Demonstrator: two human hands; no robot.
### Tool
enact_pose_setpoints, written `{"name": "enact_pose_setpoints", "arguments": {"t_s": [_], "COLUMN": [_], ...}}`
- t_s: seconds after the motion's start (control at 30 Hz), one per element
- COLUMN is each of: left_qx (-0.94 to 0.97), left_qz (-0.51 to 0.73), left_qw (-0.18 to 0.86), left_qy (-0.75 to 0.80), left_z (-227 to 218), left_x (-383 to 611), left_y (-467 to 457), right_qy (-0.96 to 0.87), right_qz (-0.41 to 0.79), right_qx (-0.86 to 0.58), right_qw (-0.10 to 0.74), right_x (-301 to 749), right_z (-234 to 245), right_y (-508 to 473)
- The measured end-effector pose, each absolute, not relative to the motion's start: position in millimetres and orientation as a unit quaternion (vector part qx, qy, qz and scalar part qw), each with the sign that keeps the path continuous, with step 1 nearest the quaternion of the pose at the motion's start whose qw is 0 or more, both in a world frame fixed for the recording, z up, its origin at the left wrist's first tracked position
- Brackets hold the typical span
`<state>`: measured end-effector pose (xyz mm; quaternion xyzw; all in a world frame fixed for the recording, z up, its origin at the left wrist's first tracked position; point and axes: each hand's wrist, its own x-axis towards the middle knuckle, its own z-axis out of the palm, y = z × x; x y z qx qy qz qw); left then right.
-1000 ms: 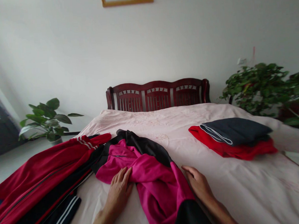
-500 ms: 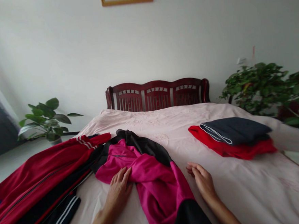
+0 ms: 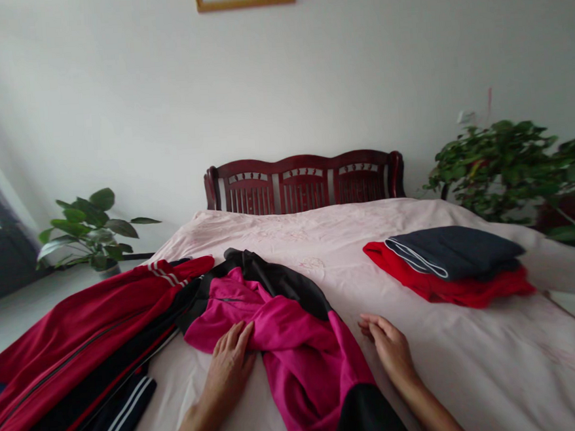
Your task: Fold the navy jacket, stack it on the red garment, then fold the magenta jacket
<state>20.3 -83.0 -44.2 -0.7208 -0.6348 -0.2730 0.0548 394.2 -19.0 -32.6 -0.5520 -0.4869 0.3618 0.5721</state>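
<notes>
A magenta and black jacket [image 3: 296, 333] lies crumpled in front of me on the bed, one sleeve running toward me. My left hand [image 3: 231, 360] rests at its left edge, fingers stretched out over the magenta cloth and the thumb a little apart. To the right of the jacket, over the sheet, is my right hand [image 3: 389, 345]. Its fingers are loosely bent, with nothing visible in them. A red zipped jacket [image 3: 88, 328] with white stripes lies at the left, over dark clothing with a white-striped cuff [image 3: 126, 410].
On the right side of the bed, a folded navy garment [image 3: 457, 249] sits on folded red clothing [image 3: 490, 290]. A pale pink sheet [image 3: 475, 366] covers the bed. Behind it stands a dark wooden headboard [image 3: 305, 185]. Leafy plants [image 3: 89, 226] flank the bed.
</notes>
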Motion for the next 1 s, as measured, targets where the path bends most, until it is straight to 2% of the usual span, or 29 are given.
{"name": "enact_pose_setpoints", "arguments": {"t_s": [1.0], "left_qx": [-0.726], "left_qz": [-0.27], "left_qw": [0.046], "left_qy": [-0.631], "left_z": [-45.7], "left_x": [18.6], "left_y": [-81.9], "right_qy": [-0.477], "right_qz": [0.375], "right_qx": [-0.549], "right_qw": [0.575], "right_x": [394.3], "right_z": [-34.7], "right_y": [-17.5]}}
